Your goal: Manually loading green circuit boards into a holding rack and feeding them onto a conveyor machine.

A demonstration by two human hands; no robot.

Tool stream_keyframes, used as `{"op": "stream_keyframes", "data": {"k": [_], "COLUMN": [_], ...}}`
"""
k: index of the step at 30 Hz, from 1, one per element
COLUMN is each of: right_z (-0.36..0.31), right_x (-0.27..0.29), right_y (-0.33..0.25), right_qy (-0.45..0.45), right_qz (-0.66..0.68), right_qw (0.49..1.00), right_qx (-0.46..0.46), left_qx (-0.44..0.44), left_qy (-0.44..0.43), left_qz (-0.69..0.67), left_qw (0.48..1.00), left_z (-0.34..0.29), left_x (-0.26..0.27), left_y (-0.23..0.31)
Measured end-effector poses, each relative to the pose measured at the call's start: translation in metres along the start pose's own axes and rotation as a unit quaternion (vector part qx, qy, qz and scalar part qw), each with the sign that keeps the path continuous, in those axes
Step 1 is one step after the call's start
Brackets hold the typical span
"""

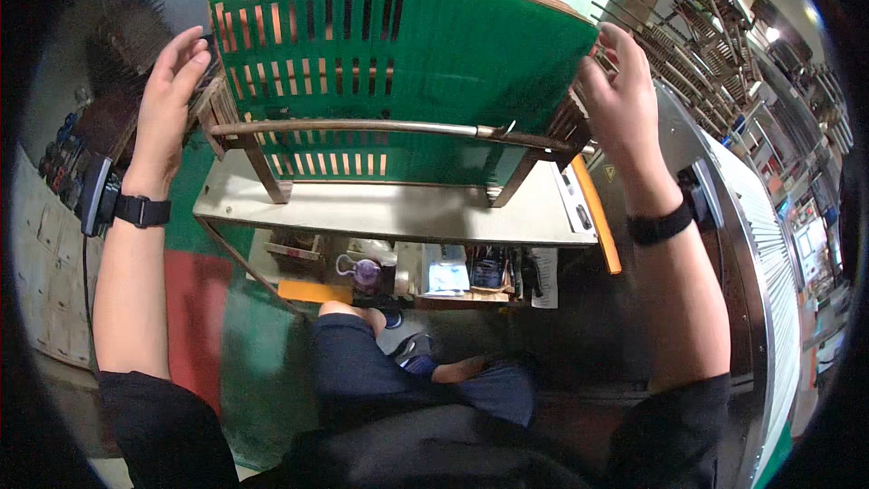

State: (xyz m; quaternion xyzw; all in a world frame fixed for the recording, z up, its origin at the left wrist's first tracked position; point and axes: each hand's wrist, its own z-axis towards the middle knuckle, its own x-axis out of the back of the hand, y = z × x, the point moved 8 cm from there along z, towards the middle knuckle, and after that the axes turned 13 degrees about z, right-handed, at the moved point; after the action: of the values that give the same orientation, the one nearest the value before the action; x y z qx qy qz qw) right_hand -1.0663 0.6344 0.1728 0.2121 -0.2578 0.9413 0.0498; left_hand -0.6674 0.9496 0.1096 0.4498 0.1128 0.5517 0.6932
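A stack of green circuit board panels (489,54) with rows of copper and dark slots stands tilted in a rack in front of me. Across its lower front runs a worn metal bar (362,127). My left hand (170,81) is raised by the stack's left edge, fingers curved and slightly apart. At the upper right corner is my right hand (623,86), its bent fingertips at or very near the panel edge. Neither hand shows a firm grip; contact on the right I cannot tell for sure. Both wrists wear dark straps.
The rack stands on a white table (407,208). A lower shelf below holds a purple-lidded bottle (366,273), papers and small boxes. An orange bar (597,217) slants along the table's right end. Metal racks with many rods (688,27) stand at the far right.
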Motion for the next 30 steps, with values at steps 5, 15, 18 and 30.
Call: {"op": "stream_keyframes", "data": {"k": [5,15,18,30], "right_z": [-0.063,-0.084,-0.080,0.001], "right_x": [-0.070,-0.146,-0.151,-0.172], "right_y": [-0.089,-0.100,-0.089,0.054], "right_qy": [-0.184,-0.206,-0.230,-0.337], "right_qz": [-0.004,-0.184,-0.233,-0.299], "right_qw": [0.946,0.915,0.901,0.884], "right_qx": [0.267,0.295,0.286,0.121], "left_qx": [0.050,0.135,0.218,0.067], "left_qy": [0.151,0.041,0.050,-0.124], "left_qz": [-0.043,0.052,0.019,0.109], "left_qw": [0.986,0.989,0.974,0.984], "left_z": [-0.033,-0.082,-0.089,-0.094], "left_x": [0.024,-0.047,-0.060,-0.101], "left_y": [-0.055,-0.188,-0.201,-0.145]}}
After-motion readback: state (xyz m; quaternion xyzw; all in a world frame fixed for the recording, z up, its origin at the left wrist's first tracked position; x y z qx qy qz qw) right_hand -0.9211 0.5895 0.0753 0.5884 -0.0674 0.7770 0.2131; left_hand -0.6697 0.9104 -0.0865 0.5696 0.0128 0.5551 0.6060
